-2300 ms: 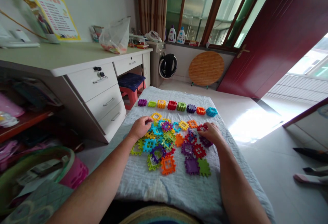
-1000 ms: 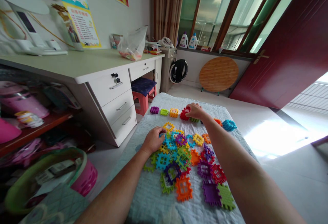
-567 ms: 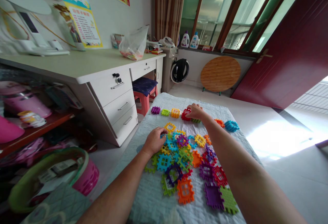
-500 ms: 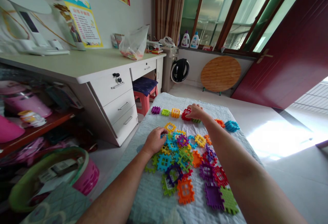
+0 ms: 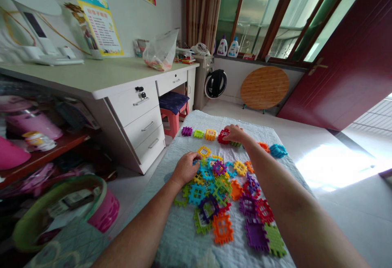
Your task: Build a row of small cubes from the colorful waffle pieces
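Observation:
My right hand [image 5: 235,134] is at the far row of plastic pieces, its fingers closed on a red stack of interlocking tiles [image 5: 223,136]. A green stack [image 5: 235,144] sits just under that wrist. At the left edge of a loose pile, my left hand [image 5: 186,168] has curled fingers, with a bit of a blue interlocking tile [image 5: 195,162] showing between thumb and finger. The pile holds several notched tiles, among them a purple window tile [image 5: 219,168], a green tile [image 5: 222,190] and an orange window tile [image 5: 222,228].
Purple [image 5: 186,131], lime [image 5: 198,134] and yellow stacks [image 5: 210,134] line the left of the far row; orange [image 5: 263,147] and blue stacks [image 5: 278,150] lie right. Everything rests on a pale quilted cloth [image 5: 171,235]. A drawer desk [image 5: 139,125] and pink stool [image 5: 172,121] stand left.
Both hands hold nearly the same places as before. The whole view has shifted very slightly; no tile has visibly moved.

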Tool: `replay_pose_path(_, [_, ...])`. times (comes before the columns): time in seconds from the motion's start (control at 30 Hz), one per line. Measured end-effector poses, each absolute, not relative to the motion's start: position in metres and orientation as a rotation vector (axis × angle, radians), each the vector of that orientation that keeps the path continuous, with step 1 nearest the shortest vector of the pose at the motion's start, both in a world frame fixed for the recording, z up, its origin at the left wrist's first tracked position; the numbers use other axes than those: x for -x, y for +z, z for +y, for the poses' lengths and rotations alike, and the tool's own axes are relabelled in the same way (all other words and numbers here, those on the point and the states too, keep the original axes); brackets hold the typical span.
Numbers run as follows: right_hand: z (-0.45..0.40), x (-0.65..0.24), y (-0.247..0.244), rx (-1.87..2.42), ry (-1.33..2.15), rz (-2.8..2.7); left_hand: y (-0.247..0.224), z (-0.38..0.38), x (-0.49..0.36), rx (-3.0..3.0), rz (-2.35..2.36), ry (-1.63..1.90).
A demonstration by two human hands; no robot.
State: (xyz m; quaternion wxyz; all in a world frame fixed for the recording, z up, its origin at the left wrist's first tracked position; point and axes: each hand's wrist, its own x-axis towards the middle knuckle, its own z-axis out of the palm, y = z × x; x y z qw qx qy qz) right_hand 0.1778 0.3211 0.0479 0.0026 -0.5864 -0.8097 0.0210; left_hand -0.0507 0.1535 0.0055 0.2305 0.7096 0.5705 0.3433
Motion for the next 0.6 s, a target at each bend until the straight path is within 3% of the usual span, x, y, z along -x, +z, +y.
replay_pose_path(0.33, [0.302,-0.206,0.051,1.609,0.211,-2.31,0.007,0.153,0.05,-1.945,1.578,0.938])
replay_pose_path(0.6, [0.229,-0.279,0.049,1.487,0.426,-1.888,0.002,0.154,0.049,-1.987,1.579,0.965])
